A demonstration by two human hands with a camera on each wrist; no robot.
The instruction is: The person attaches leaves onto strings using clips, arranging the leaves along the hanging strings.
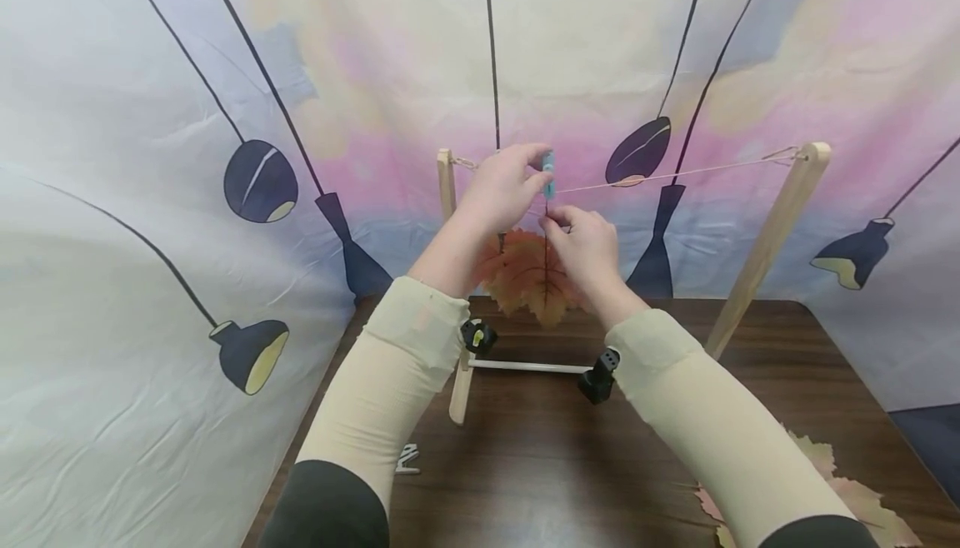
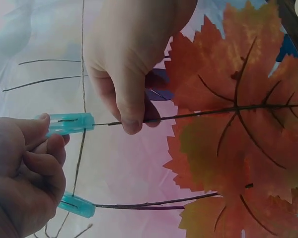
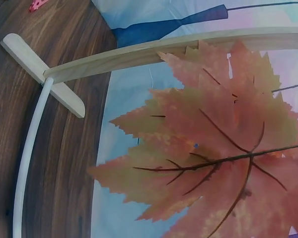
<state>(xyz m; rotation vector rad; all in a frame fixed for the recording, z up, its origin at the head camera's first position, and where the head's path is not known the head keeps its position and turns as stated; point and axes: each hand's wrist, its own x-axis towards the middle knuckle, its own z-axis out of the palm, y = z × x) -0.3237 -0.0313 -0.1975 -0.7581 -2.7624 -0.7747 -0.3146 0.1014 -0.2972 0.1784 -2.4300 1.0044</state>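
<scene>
Between thumb and fingers, my left hand [image 1: 504, 186] pinches a turquoise clothespin [image 2: 72, 123] at the string [image 2: 83, 94]. Just below it, my right hand [image 1: 587, 250] pinches the dark stem of an orange artificial maple leaf [image 2: 238, 84]. The stem's top end reaches the clothespin's tip; whether it is gripped there, I cannot tell. A second turquoise clothespin [image 2: 78, 206] sits on the string beside my left hand, with another leaf [image 2: 233, 215] hanging from it by its stem. In the right wrist view the leaf's [image 3: 223, 144] veined face fills much of the picture, and neither hand shows.
The string runs between two wooden posts [image 1: 772, 248], joined low down by a white rod [image 1: 532, 366]. On the brown table [image 1: 517, 473] lie a white clothespin [image 1: 407, 459] at left and more leaves [image 1: 862, 502] at right. A pink clothespin [image 3: 38, 4] shows too. Printed cloth [image 1: 570, 48] hangs behind.
</scene>
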